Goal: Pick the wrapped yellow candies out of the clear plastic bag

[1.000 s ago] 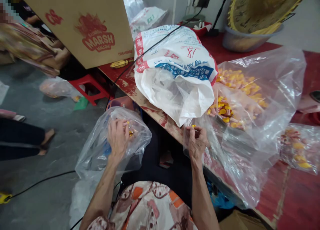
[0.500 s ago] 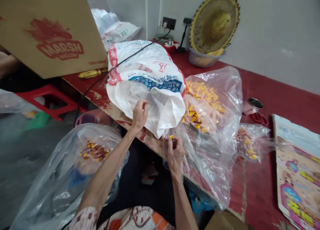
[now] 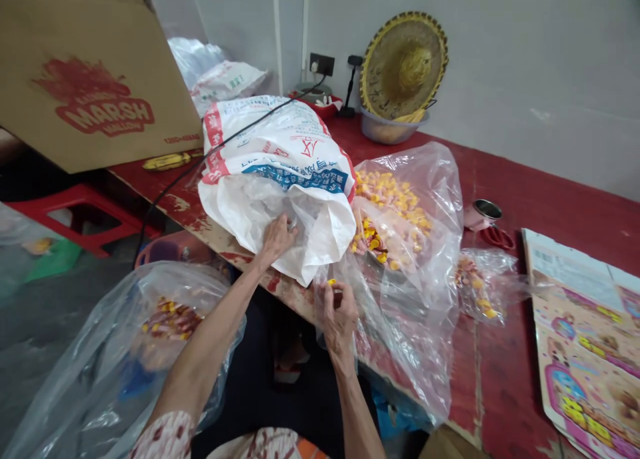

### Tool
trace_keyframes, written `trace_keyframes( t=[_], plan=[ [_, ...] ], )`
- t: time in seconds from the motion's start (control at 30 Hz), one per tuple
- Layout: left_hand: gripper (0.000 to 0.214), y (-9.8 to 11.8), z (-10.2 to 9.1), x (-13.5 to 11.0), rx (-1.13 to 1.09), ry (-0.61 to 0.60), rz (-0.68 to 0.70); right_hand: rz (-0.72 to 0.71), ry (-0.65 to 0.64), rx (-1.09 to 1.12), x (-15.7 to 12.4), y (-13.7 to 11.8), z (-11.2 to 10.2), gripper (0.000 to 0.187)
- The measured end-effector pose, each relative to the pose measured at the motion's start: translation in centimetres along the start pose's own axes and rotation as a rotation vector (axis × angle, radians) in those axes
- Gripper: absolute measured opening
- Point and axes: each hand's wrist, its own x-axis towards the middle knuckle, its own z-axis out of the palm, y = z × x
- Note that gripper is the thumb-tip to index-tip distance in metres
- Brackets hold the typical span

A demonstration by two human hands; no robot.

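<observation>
My left hand (image 3: 279, 238) reaches into the mouth of a white printed sack (image 3: 295, 139) lying on the table, its fingers slightly apart over the clear inner liner. In my right hand (image 3: 341, 312), thumb and fingers pinch a small yellow-tipped piece (image 3: 331, 282) just below the sack's edge. Right of the sack, a large clear plastic bag (image 3: 430, 179) holds many similar yellow-and-red pieces (image 3: 387, 192). Another clear bag (image 3: 115, 326), low on my left, has more red-and-yellow pieces (image 3: 173, 319) in it. What lies deep in the sack is hidden.
A cardboard box (image 3: 95, 99) stands back left, near a red stool (image 3: 85, 206). A black cable (image 3: 235, 131) crosses the sack. On the red table (image 3: 505, 352) are a small filled bag (image 3: 477, 286), a mug (image 3: 483, 214), scissors (image 3: 497, 238) and printed packaging (image 3: 580, 339).
My left hand has moved into the sack's mouth, its fingers loosening from a curl. My right hand still pinches the small piece. The whole view has shifted slightly.
</observation>
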Motion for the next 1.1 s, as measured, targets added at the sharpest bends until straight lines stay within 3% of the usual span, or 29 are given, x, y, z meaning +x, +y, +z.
trace_keyframes(
  t=[0.1,0.2,0.3,0.4,0.5,0.57,0.63,0.73,0.93,1.1],
  plan=[
    [0.013,-0.4,-1.2,-1.7,0.046,-0.018,0.032,0.021,-0.093,-0.017,0.0,0.0,0.0,0.045],
    [0.021,-0.1,-1.6,-2.6,0.068,-0.014,0.053,0.003,-0.038,0.001,-0.1,-0.2,0.1,0.052],
    [0.030,0.7,-0.9,-2.2,0.049,-0.017,0.080,-0.030,0.022,-0.009,-0.3,-0.4,0.2,0.057],
    [0.036,1.5,-0.3,-1.3,0.003,-0.023,0.092,-0.034,-0.037,-0.040,-0.3,-0.3,0.3,0.054],
    [0.045,1.7,-0.7,-0.9,-0.047,-0.001,0.070,-0.023,-0.044,-0.006,0.0,-0.3,0.1,0.053],
    [0.051,1.6,-1.9,-1.6,-0.190,0.043,0.021,-0.051,0.035,0.014,0.4,-0.3,-0.2,0.057],
    [0.053,1.8,-3.3,-3.1,-0.476,0.100,-0.039,-0.079,0.078,-0.002,0.9,-0.2,-0.5,0.061],
    [0.053,2.8,-5.0,-6.6,-0.920,0.118,-0.135,-0.060,0.001,-0.031,1.4,-0.2,-0.7,0.059],
    [0.064,5.5,-4.8,-12.3,-1.362,-0.168,-0.328,0.103,0.018,0.207,2.0,-2.3,-1.4,0.048],
    [0.068,7.6,-3.6,-14.5,-1.517,-0.287,-0.382,-0.008,-0.052,0.203,1.3,-4.1,-2.2,0.039]
  ],
)
